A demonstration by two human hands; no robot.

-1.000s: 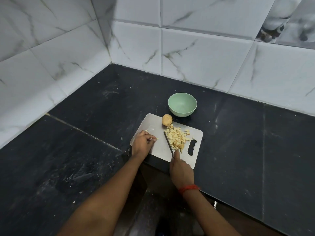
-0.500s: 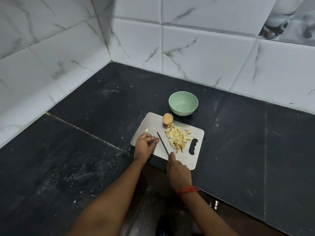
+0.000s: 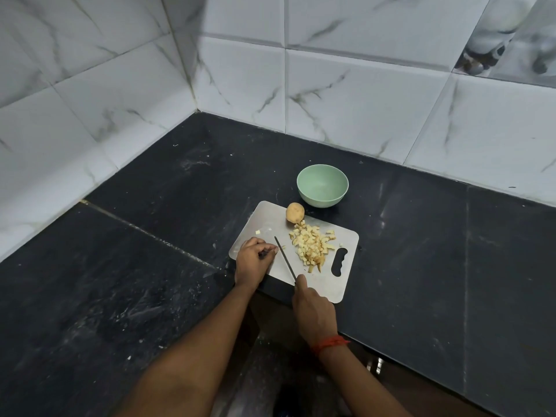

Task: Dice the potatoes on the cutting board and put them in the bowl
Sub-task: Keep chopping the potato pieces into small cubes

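The knife (image 3: pixel 285 259) has swung away from the diced potato (image 3: pixel 313 246), where its blade lay a second ago, and now slants across bare board between that heap and the left hand (image 3: pixel 252 261). The right hand (image 3: pixel 313 308) grips the handle with its fingers wrapped round it and the forefinger along the spine. The left hand rests on the cutting board (image 3: pixel 261 218) with its fingers curled, their tips by a small pale scrap (image 3: pixel 282 247); I cannot tell whether they pinch it.

The dice are small, pale yellow cubes, some with brown skin, heaped loosely toward the board's 3 o'clock side beside its handle slot. A whole potato (image 3: pixel 294 212), unpeeled and tan, sits at the board's 12 o'clock edge, touching the heap. Two stray bits (image 3: pixel 257 232) lie at 10 o'clock. The green bowl (image 3: pixel 322 189) stands just beyond the board at 12 o'clock, with nothing in it.

The worktop (image 3: pixel 150 281) is dark stone, smeared and flecked with pale crumbs. White marble-veined tiles (image 3: pixel 361 94) line the walls, which meet in a corner at 11 o'clock. A red thread (image 3: pixel 331 343) circles the right wrist.
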